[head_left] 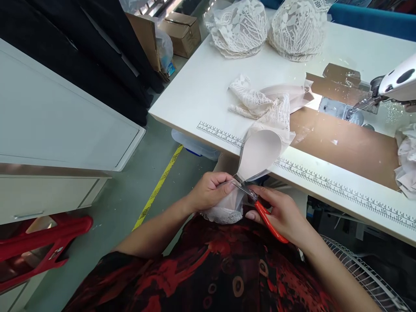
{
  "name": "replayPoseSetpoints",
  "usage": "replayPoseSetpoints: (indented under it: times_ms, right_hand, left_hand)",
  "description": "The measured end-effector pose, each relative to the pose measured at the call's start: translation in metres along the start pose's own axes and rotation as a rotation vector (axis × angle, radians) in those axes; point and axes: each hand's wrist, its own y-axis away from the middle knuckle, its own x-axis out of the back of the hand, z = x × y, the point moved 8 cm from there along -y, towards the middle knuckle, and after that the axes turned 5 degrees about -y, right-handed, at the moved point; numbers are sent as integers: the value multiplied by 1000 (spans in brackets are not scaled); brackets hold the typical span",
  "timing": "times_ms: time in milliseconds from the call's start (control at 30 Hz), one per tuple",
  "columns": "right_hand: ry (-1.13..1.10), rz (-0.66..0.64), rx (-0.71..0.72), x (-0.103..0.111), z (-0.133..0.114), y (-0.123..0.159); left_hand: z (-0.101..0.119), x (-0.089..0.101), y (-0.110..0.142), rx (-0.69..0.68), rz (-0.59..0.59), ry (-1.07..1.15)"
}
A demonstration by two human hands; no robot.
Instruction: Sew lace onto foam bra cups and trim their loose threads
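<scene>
My right hand [280, 213] is closed around red-handled scissors [267, 222], their metal blades pointing toward my left fingers. My left hand [212, 189] pinches pale fabric edged with lace [224, 212], just over my lap. The scissor tips lie against the fabric by my left thumb; whether the blades are parted is too small to tell. Above them a smooth beige bra cup [261, 151] overhangs the table's front edge. Crumpled pale lace fabric [274, 108] lies behind the cup, on the white table [195, 93].
A sewing machine [394, 86] stands at the right, near a brown panel [344, 141] in the tabletop. Two stacks of lace pieces [242, 28] sit at the back. More pale fabric [407, 160] lies at the right edge. A red stool [42, 249] and cardboard box [182, 34] are on the floor.
</scene>
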Motion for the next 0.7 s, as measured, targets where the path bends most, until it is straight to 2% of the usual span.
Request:
replayPoseSetpoints:
  times_ms: [400,600,700]
  right_hand:
    - [-18,33,76,-2,-4,-1]
    - [95,112,144,1,-2,-1]
    - [141,149,162,2,-1,-2]
  left_hand:
    - [2,-1,-1,20,-17,-39]
    - [0,-2,0,24,-14,-86]
    - [4,0,0,-25,9,-170]
